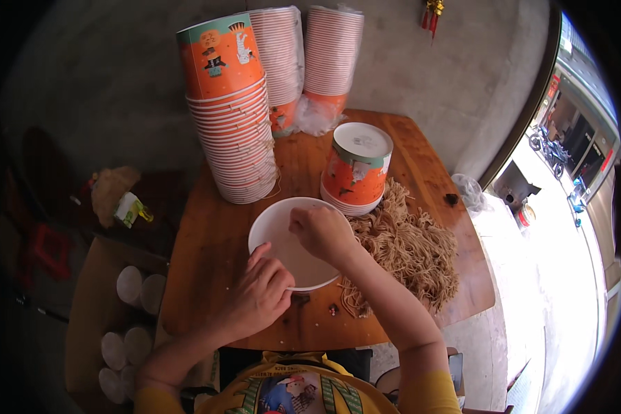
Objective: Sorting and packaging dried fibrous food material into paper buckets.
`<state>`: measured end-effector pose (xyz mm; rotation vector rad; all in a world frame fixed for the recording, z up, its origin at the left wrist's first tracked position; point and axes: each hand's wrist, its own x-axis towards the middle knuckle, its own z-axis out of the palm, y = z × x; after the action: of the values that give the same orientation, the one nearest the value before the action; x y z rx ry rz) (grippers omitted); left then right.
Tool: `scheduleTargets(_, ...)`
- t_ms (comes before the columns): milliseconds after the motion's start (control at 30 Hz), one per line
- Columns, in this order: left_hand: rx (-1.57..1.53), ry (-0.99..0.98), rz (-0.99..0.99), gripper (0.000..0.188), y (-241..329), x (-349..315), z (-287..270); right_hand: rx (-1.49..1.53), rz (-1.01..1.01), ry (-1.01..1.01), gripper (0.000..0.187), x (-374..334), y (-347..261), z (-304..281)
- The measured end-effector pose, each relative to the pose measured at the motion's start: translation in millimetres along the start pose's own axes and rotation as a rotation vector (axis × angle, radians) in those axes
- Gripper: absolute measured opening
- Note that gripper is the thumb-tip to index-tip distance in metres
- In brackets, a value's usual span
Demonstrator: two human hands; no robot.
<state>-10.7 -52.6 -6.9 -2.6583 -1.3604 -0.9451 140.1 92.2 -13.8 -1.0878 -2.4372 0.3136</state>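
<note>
A round white paper tub stands with its opening up in the middle of the wooden table. My left hand grips its near left rim, fingers curled over the edge. Above the opening hangs my right hand, its fingers closed; whatever they hold, if anything, is hidden. A heap of thin tan strings lies right of the tub, under my right forearm. Behind it, a short stack of orange printed paper tubs rests upside down.
A tall, leaning stack of orange tubs rises at the back left. Two plastic-wrapped stacks, one left and one right, stand by the wall. Left of the table, an open cardboard box contains several white round-ended items.
</note>
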Motion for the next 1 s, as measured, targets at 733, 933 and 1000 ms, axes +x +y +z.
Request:
scheduleTargets(733, 0.268, -0.100, 0.314, 0.007, -124.8, 19.4, -34.3, 1.867, 0.089, 0.368, 0.015, -136.9, 122.5, -84.9)
scheduleTargets(933, 0.101, -0.073, 0.141, 0.016, -94.6, 30.0, -42.2, 1.734, -0.034, 0.652, 0.015, -113.1, 82.8, -79.5)
scheduleTargets(1000, -0.123, -0.030, -0.029, 0.026, -61.9, 38.3, -37.1, 1.698, -0.062, 0.608, 0.023, -108.3, 70.5, -78.8)
